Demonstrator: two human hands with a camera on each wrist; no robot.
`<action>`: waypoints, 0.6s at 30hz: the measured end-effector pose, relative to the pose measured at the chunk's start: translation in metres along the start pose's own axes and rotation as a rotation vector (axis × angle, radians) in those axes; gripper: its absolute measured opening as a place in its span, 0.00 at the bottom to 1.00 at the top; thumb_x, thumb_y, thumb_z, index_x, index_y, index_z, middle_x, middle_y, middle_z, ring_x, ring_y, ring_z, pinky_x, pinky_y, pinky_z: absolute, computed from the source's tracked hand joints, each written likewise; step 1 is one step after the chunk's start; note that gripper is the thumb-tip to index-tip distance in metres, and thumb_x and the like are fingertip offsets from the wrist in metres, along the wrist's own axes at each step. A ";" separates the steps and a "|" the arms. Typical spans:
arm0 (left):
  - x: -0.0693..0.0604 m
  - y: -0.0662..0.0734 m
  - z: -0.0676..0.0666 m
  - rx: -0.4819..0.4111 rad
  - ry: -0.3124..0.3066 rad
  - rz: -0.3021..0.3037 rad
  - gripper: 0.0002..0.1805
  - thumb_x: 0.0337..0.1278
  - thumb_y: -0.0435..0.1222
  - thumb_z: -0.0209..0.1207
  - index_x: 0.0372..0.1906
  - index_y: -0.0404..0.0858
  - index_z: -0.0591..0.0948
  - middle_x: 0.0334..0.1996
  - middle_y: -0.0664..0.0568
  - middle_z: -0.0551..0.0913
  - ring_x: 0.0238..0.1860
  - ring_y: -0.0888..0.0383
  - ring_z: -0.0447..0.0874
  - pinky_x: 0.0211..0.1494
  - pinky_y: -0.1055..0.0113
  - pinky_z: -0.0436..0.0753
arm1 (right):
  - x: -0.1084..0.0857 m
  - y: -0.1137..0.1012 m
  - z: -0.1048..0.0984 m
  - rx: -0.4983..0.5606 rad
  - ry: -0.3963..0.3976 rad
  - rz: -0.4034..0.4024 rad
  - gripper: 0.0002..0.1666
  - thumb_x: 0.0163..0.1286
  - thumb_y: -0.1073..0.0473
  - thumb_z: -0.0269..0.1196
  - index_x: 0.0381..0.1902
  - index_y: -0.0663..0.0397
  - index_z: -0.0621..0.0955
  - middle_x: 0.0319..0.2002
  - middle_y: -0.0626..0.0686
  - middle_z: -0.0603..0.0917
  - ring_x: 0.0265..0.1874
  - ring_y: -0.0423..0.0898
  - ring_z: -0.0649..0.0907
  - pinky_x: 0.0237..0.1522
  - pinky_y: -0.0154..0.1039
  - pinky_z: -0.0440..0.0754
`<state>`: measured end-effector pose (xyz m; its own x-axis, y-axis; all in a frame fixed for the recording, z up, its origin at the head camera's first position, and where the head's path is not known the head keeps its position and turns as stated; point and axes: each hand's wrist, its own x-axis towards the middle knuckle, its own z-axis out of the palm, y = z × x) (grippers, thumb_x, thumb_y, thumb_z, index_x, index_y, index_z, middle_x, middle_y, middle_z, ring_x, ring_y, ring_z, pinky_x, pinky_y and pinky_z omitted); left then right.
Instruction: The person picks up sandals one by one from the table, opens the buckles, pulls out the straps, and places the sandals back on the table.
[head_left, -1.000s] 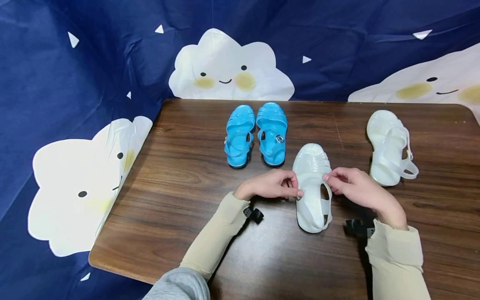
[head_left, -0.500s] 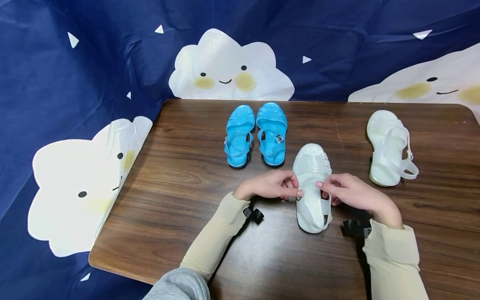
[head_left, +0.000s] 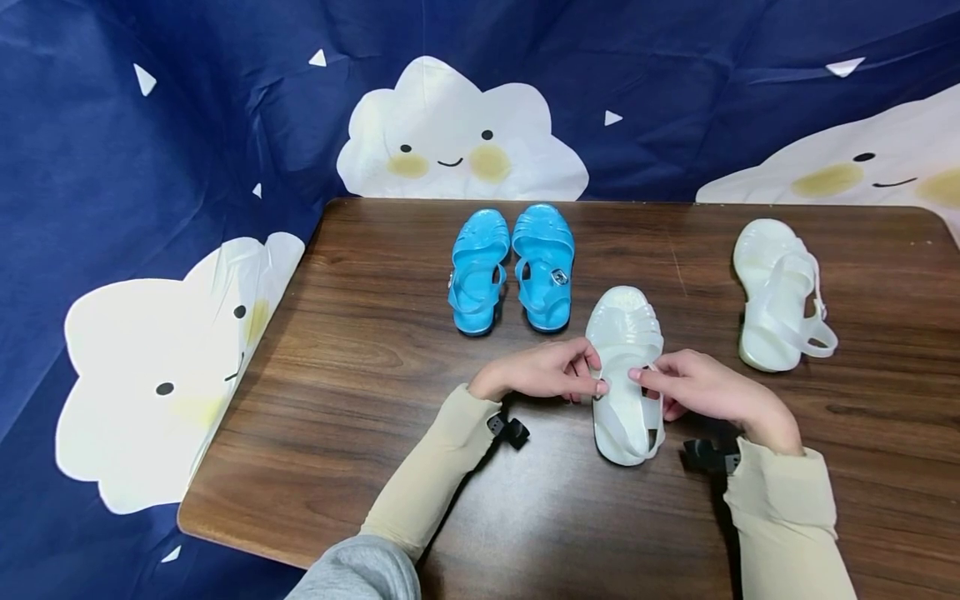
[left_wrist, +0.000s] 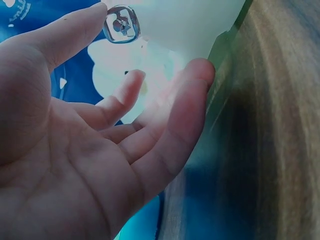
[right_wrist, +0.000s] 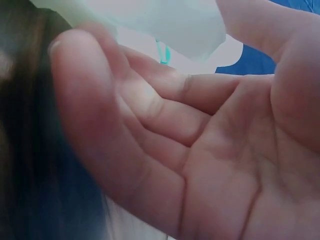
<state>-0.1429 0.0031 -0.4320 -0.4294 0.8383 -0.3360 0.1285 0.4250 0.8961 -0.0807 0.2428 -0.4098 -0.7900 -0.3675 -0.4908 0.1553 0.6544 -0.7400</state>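
Observation:
A white jelly sandal (head_left: 624, 321) lies on the table between the two hands, toe pointing away. The left hand (head_left: 543, 369) holds it at its left side; in the left wrist view the thumb touches a metal buckle (left_wrist: 133, 24), with the other fingers bent below. On the opposite side, the right hand (head_left: 708, 385) grips the side strap, its thumb on top; the right wrist view shows its fingers curled beneath the pale strap (right_wrist: 165, 22). A second white sandal (head_left: 767, 250) lies farther right, its strap hanging outward.
A pair of blue jelly sandals, one left (head_left: 480, 233) and one right (head_left: 543, 229), stands side by side toward the back. The brown wooden table (head_left: 360, 333) has rounded corners. Behind it hangs a dark blue cloth (head_left: 630, 50) with smiling clouds.
The right hand has shifted slightly left and down along the white sandal, its thumb now farther over the strap. The left hand and the sandals have stayed nearly still.

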 end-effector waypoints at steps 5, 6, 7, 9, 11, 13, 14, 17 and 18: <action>0.000 0.001 0.001 -0.021 0.006 0.008 0.17 0.65 0.39 0.58 0.51 0.35 0.68 0.35 0.44 0.84 0.31 0.51 0.83 0.39 0.67 0.84 | 0.001 0.000 0.001 0.030 0.002 0.012 0.24 0.75 0.46 0.52 0.35 0.63 0.78 0.28 0.51 0.78 0.26 0.42 0.81 0.30 0.36 0.84; 0.001 0.002 0.001 -0.032 0.007 0.007 0.18 0.65 0.39 0.58 0.51 0.35 0.68 0.35 0.43 0.84 0.31 0.51 0.83 0.38 0.67 0.84 | 0.001 0.000 0.001 0.034 0.004 0.013 0.23 0.75 0.46 0.52 0.35 0.63 0.78 0.29 0.51 0.78 0.26 0.42 0.81 0.30 0.36 0.84; 0.001 0.002 0.001 -0.040 0.009 0.007 0.18 0.65 0.39 0.58 0.52 0.35 0.67 0.35 0.43 0.84 0.32 0.51 0.83 0.39 0.66 0.84 | 0.001 0.001 0.001 0.035 0.007 0.012 0.23 0.75 0.46 0.52 0.34 0.63 0.77 0.28 0.51 0.78 0.26 0.42 0.81 0.30 0.36 0.84; 0.001 0.002 0.001 -0.060 0.014 0.009 0.19 0.65 0.39 0.58 0.53 0.35 0.66 0.36 0.42 0.84 0.32 0.50 0.83 0.39 0.65 0.84 | 0.001 0.001 0.001 0.038 0.016 0.011 0.23 0.75 0.46 0.52 0.34 0.62 0.76 0.28 0.50 0.77 0.26 0.42 0.81 0.30 0.37 0.84; 0.002 0.001 0.001 -0.074 0.020 0.024 0.20 0.66 0.38 0.58 0.55 0.34 0.65 0.37 0.40 0.84 0.33 0.48 0.84 0.39 0.63 0.84 | 0.001 0.001 0.001 0.032 0.029 0.011 0.22 0.75 0.46 0.52 0.34 0.62 0.75 0.28 0.50 0.76 0.27 0.42 0.80 0.30 0.37 0.83; 0.002 0.000 0.001 -0.080 0.032 0.043 0.21 0.66 0.38 0.57 0.56 0.34 0.64 0.38 0.39 0.84 0.34 0.45 0.83 0.40 0.61 0.84 | 0.001 0.002 0.001 0.021 0.042 0.017 0.23 0.75 0.46 0.52 0.34 0.62 0.75 0.29 0.50 0.76 0.27 0.42 0.80 0.30 0.37 0.83; 0.002 0.000 0.001 -0.081 0.041 0.046 0.22 0.66 0.38 0.57 0.56 0.34 0.64 0.38 0.40 0.84 0.34 0.45 0.83 0.40 0.61 0.84 | 0.001 0.002 0.000 0.017 0.048 0.023 0.23 0.75 0.45 0.52 0.35 0.62 0.75 0.29 0.50 0.76 0.27 0.42 0.80 0.30 0.37 0.83; 0.002 0.000 0.002 -0.072 0.071 0.049 0.22 0.66 0.39 0.58 0.57 0.35 0.64 0.38 0.44 0.83 0.34 0.46 0.83 0.39 0.61 0.84 | 0.001 0.002 -0.001 0.013 0.074 0.050 0.26 0.74 0.42 0.52 0.39 0.64 0.75 0.28 0.51 0.76 0.26 0.43 0.81 0.30 0.38 0.83; 0.002 0.000 0.003 -0.070 0.083 0.045 0.22 0.65 0.39 0.58 0.57 0.36 0.64 0.38 0.46 0.83 0.34 0.47 0.84 0.38 0.62 0.84 | 0.001 0.002 -0.001 0.019 0.085 0.054 0.27 0.74 0.42 0.52 0.41 0.65 0.75 0.28 0.51 0.77 0.26 0.44 0.81 0.29 0.38 0.83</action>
<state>-0.1415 0.0059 -0.4333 -0.4972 0.8238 -0.2723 0.0880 0.3601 0.9288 -0.0817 0.2443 -0.4109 -0.8273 -0.2740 -0.4903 0.2101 0.6587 -0.7225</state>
